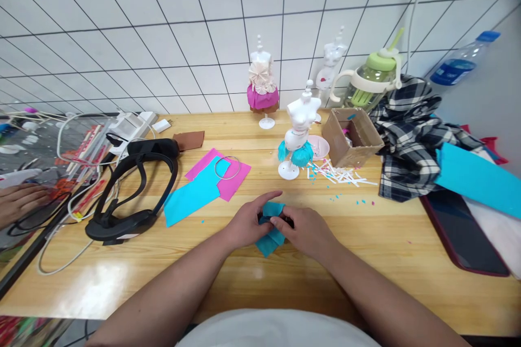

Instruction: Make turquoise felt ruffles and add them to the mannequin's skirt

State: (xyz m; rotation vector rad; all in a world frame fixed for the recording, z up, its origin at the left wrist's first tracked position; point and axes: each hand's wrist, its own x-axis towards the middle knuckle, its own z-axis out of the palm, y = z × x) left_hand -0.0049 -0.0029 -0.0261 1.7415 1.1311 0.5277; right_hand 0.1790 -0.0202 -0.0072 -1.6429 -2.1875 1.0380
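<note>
At the front middle of the table, a folded teal piece of thin cloth or paper (268,242) is held between my two hands. My left hand (249,223) is closed on its left side, one finger stretched out above it. On the other side my right hand (304,229) pinches the same piece, the thumb pressed against it. Something dark shows between the fingers, too covered to make out. Beyond the hands stands a white mini dress form (303,114) with teal puffed pieces (302,155) around its lower part.
Bright blue sheet (195,192), pink sheet (234,181) and a metal ring (227,168) lie left of centre, beside a black headset (134,190). White paper strips (342,174) lie by a cardboard box (352,141). A phone (464,233) is at right; another person's hand (22,200), far left.
</note>
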